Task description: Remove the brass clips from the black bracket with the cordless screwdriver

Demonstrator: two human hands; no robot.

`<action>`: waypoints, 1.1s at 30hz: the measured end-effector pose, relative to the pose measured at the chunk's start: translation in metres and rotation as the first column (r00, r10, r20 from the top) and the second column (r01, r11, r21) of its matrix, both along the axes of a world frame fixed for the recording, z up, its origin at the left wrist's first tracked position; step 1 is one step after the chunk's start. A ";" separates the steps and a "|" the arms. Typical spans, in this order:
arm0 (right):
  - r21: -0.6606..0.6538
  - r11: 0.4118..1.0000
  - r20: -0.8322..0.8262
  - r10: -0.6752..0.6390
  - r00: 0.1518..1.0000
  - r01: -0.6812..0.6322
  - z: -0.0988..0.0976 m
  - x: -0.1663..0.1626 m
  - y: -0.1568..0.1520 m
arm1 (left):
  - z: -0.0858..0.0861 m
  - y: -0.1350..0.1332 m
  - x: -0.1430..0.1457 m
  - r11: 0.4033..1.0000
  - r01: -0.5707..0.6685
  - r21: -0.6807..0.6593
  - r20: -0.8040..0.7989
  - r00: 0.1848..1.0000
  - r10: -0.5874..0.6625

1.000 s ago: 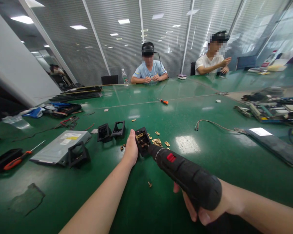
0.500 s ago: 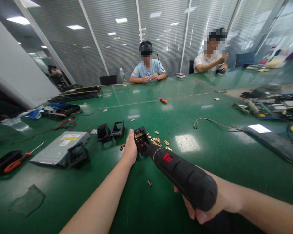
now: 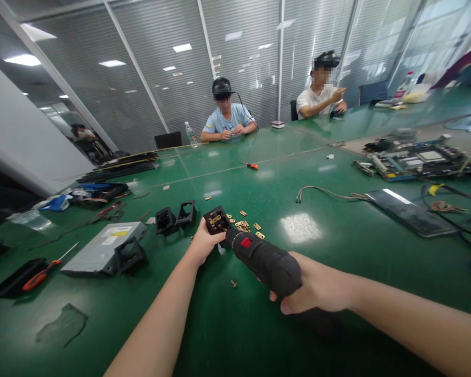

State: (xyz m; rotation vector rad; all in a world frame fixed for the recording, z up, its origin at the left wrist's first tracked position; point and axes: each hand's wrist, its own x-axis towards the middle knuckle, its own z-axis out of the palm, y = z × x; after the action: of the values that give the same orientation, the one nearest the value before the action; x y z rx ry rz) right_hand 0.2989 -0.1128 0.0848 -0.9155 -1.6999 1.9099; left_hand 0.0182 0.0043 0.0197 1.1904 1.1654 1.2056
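Observation:
My left hand [image 3: 201, 244] grips a small black plastic housing [image 3: 216, 221] with brass contacts inside, holding it on the green table [image 3: 329, 251]. My right hand [image 3: 316, 288] is wrapped round the handle of a black electric screwdriver [image 3: 264, 260] with a red switch. Its tip points into the housing. Several small brass plates [image 3: 248, 226] lie scattered just right of the housing, and one more brass piece [image 3: 233, 283] lies nearer to me.
Two black housings [image 3: 176, 217] and a third one [image 3: 130, 256] beside a silver drive [image 3: 104, 247] lie to the left. An orange-handled screwdriver [image 3: 43, 270] sits far left. A cable [image 3: 325, 193], dark panel [image 3: 408, 211] and circuit boards [image 3: 412, 158] lie right. Two people sit across the table.
The view has swung right and pulled back. Both hands look farther out over the table, the left still on the housing, the right still on the screwdriver.

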 end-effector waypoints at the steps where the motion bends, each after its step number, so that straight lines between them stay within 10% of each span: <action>1: 0.023 0.999 0.018 -0.027 0.999 0.027 0.001 -0.003 -0.001 | 0.000 -0.001 0.003 1.000 -0.023 0.014 -0.010 1.000 0.023; 21: 0.295 0.941 -0.037 -0.160 0.986 0.164 -0.002 0.012 -0.021 | -0.016 0.004 0.004 0.964 -0.134 0.230 -0.186 0.966 0.179; 33: 0.640 0.665 0.041 -0.529 0.848 0.384 -0.018 0.095 -0.022 | 0.006 -0.007 0.005 0.981 -0.093 0.167 -0.248 0.959 0.133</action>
State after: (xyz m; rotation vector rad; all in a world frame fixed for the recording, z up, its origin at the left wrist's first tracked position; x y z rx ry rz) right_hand 0.3935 -0.1346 0.0663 -1.1670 -1.8100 0.8469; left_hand 0.0227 -0.0032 0.0258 1.4474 1.3689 1.2719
